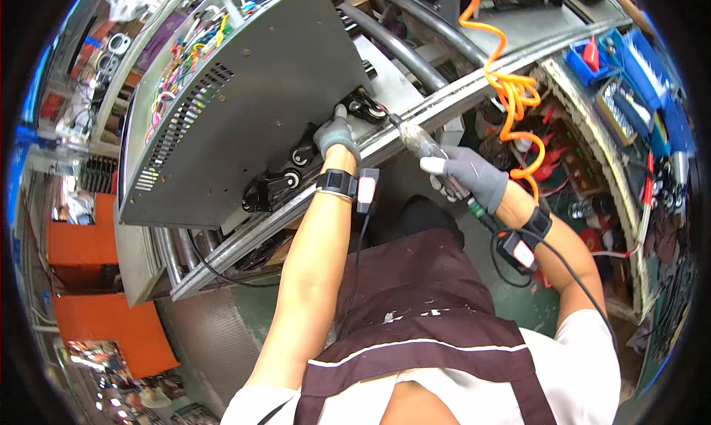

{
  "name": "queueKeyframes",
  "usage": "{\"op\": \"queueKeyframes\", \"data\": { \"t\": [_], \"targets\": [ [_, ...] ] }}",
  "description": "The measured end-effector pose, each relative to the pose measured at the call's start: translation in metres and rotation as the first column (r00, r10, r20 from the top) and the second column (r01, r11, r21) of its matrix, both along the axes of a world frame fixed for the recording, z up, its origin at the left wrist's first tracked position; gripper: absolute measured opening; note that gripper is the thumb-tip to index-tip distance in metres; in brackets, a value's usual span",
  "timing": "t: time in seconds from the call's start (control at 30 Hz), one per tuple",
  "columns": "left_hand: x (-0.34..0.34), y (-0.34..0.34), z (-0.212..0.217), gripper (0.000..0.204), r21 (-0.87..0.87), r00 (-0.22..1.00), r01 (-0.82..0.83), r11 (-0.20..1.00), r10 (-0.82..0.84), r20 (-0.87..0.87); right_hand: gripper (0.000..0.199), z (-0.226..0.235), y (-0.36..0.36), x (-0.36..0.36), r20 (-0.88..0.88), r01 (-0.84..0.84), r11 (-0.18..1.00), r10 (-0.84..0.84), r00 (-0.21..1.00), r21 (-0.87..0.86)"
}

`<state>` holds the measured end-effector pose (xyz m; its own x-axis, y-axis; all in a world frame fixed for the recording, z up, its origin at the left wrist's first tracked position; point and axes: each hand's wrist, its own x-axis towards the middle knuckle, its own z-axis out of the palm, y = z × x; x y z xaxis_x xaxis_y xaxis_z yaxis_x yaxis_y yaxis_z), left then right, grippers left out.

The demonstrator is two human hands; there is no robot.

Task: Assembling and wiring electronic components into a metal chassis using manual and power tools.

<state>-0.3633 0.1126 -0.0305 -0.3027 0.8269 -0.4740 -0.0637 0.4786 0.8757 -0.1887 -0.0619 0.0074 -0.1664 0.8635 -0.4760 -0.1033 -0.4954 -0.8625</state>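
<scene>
A large grey metal cabinet (259, 91) lies tilted on a rail frame, its panel with slots and swivel casters facing me. My left hand (338, 137), in a grey glove, is closed at the edge of the upper black caster (366, 106); part of its fingers is hidden behind the hand. My right hand (470, 174), also gloved, is wrapped round a straight silver air screwdriver (422, 142). Its thin tip reaches the same caster. Below my left hand are another caster (302, 154) and a lower caster (272, 188) on the panel.
An orange coiled hose (511, 99) hangs down beside my right wrist. Metal rails (415, 121) run under the cabinet. Coloured wiring (196, 58) shows at its open side. Blue bins (589, 60) stand at the right; an orange box (111, 329) sits at the left.
</scene>
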Motion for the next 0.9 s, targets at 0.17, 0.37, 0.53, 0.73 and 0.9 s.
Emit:
{"op": "queueKeyframes", "data": {
  "t": [0.17, 0.37, 0.53, 0.73, 0.9],
  "targets": [
    [-0.018, 0.006, -0.006, 0.041, -0.032, 0.987, 0.153, 0.988, -0.152, 0.050, 0.038, -0.006, 0.006, 0.003, 0.067, -0.028, 0.999, 0.025, 0.997, 0.038],
    [-0.031, 0.009, 0.000, 0.042, -0.059, 0.934, 0.351, 0.934, -0.345, 0.090, 0.043, -0.017, 0.008, 0.006, 0.103, -0.055, 0.998, 0.052, 0.993, 0.030],
    [-0.033, 0.011, 0.001, 0.042, -0.063, 0.934, 0.355, 0.933, -0.351, 0.067, 0.044, -0.022, 0.004, 0.001, 0.075, 0.005, 0.999, -0.009, 0.997, 0.054],
    [-0.030, 0.012, 0.000, 0.042, -0.046, 0.948, 0.315, 0.948, -0.313, 0.050, 0.044, -0.019, 0.002, -0.010, -0.007, 0.055, 0.998, -0.055, 0.998, 0.026],
    [-0.030, 0.015, -0.001, 0.041, -0.032, 0.951, 0.296, 0.955, -0.291, 0.105, 0.041, -0.003, 0.002, -0.022, -0.014, 0.075, 0.996, -0.075, 0.997, -0.041]
  ]
}}
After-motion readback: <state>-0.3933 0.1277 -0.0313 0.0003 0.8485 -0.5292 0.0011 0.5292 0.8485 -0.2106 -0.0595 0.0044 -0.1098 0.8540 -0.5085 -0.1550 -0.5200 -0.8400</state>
